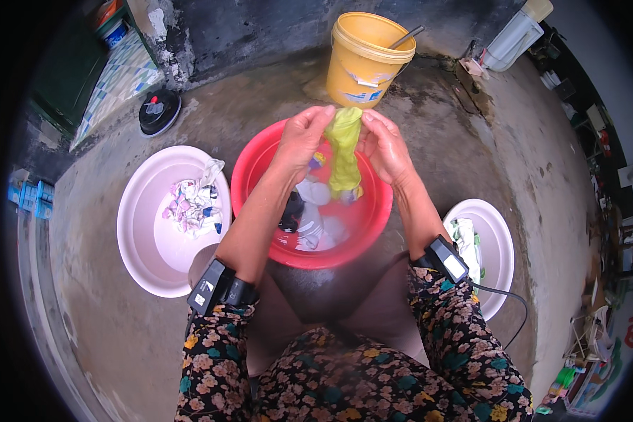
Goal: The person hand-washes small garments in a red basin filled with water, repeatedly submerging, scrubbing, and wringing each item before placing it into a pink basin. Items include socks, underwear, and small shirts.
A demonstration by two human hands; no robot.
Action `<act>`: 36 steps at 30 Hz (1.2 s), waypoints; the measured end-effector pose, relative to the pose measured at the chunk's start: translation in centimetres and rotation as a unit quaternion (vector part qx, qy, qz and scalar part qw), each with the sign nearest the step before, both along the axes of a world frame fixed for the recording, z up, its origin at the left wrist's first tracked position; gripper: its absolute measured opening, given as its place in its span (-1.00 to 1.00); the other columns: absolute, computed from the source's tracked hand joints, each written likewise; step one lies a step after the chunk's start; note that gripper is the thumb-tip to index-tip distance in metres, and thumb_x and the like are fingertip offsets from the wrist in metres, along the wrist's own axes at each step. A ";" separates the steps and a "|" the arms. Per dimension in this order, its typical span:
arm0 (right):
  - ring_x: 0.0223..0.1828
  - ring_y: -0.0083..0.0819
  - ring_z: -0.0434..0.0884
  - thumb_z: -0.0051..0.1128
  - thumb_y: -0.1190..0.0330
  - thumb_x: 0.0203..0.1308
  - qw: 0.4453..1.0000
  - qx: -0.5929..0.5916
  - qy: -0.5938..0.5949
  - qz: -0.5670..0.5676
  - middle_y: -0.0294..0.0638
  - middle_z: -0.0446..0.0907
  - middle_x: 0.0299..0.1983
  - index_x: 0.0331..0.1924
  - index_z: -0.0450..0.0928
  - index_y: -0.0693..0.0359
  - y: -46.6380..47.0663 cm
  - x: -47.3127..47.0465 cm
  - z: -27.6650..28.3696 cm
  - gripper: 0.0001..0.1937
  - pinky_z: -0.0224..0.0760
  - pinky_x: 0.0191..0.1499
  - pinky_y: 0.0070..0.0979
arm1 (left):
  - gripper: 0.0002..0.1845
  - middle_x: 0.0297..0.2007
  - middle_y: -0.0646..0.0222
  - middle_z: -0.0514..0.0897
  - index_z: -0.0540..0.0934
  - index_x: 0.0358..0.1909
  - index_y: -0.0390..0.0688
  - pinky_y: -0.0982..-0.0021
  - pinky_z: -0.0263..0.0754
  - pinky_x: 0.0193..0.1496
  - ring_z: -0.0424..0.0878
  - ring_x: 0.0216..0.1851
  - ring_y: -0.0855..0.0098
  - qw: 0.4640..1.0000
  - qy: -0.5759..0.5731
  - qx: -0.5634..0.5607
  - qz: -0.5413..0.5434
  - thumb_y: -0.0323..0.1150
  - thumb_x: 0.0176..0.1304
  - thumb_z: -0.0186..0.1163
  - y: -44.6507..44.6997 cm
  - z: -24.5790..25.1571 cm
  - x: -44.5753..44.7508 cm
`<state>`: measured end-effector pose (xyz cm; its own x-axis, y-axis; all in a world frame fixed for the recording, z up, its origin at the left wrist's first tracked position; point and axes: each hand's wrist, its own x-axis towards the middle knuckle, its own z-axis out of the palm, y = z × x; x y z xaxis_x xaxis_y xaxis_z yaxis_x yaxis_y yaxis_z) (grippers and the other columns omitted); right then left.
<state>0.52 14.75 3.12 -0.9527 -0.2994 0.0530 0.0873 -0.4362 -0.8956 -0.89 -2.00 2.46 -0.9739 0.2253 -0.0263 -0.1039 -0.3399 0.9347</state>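
Note:
A wet yellow-green sock point(344, 153) hangs by its upper end between my two hands, over a red plastic basin point(316, 259) of cloudy water. My left hand point(308, 137) pinches its left edge; my right hand point(382, 145) pinches the right edge. The sock's lower end hangs at the water beside a pale item with purple and yellow parts. White socks point(311, 216) and a dark cloth item point(293, 212) lie in the water, partly behind my left forearm.
A pale pink basin point(137, 221) with crumpled clothes point(192, 205) stands at left, a smaller one point(498, 253) with white and green cloth at right. Beyond the red basin stands a yellow bucket point(358, 79) holding a handled tool. A black round object point(159, 112) sits near the doorway.

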 end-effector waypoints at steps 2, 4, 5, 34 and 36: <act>-0.19 -0.51 0.56 -0.08 0.26 0.31 1.000 0.015 0.007 -0.004 -0.22 0.56 -0.18 -0.11 0.46 0.27 -0.3 0.0 -0.3 -0.75 0.46 -0.13 -0.49 | -0.83 -0.28 0.46 0.61 0.54 -0.23 -0.12 0.47 0.39 -0.09 0.53 -0.22 0.57 0.999 0.021 0.030 -0.012 -0.25 0.27 0.13 -0.1 0.1 0.0; -0.28 -0.63 0.53 -0.04 0.27 0.30 0.991 0.107 0.052 -0.053 -0.32 0.56 -0.30 -0.22 0.48 0.26 -0.5 -0.1 -0.6 -0.79 0.42 -0.21 -0.61 | -0.85 -0.29 0.47 0.61 0.53 -0.25 -0.11 0.49 0.41 -0.12 0.54 -0.24 0.58 0.997 0.017 0.078 0.000 -0.27 0.27 0.13 -0.1 -0.1 -0.1; -0.33 -0.68 0.51 -0.01 0.27 0.29 0.983 0.152 0.075 -0.078 -0.37 0.56 -0.36 -0.27 0.49 0.25 -0.5 -0.2 -0.7 -0.80 0.40 -0.25 -0.67 | -0.86 -0.29 0.46 0.60 0.52 -0.26 -0.11 0.48 0.42 -0.11 0.54 -0.24 0.57 0.993 0.027 0.114 -0.017 -0.27 0.27 0.13 -0.1 -0.3 -0.1; -0.54 0.06 0.51 -0.07 0.21 0.25 0.770 0.482 0.315 -0.273 0.14 0.49 -0.57 -0.48 0.50 0.34 -6.6 0.8 1.4 -0.66 0.34 -0.47 -0.18 | -0.56 -0.53 0.51 0.40 0.38 -0.52 -0.11 0.48 0.28 -0.40 0.31 -0.46 0.61 0.983 -0.076 0.132 0.103 -0.02 0.40 -0.19 3.5 -0.4 1.0; -0.52 0.10 0.52 -0.10 0.20 0.26 0.789 0.453 0.337 -0.242 0.16 0.49 -0.58 -0.49 0.49 0.35 -6.6 0.9 1.2 -0.64 0.34 -0.46 -0.15 | -0.55 -0.53 0.50 0.40 0.36 -0.54 -0.12 0.47 0.29 -0.38 0.32 -0.46 0.61 0.972 -0.113 0.166 0.124 -0.01 0.40 -0.20 3.0 -0.5 1.0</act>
<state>1.38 8.15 4.36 -0.8140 -0.1146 0.5695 -0.5220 0.5745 -0.6304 0.09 0.99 1.97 -0.9770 0.0180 -0.2123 -0.1711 -0.6601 0.7314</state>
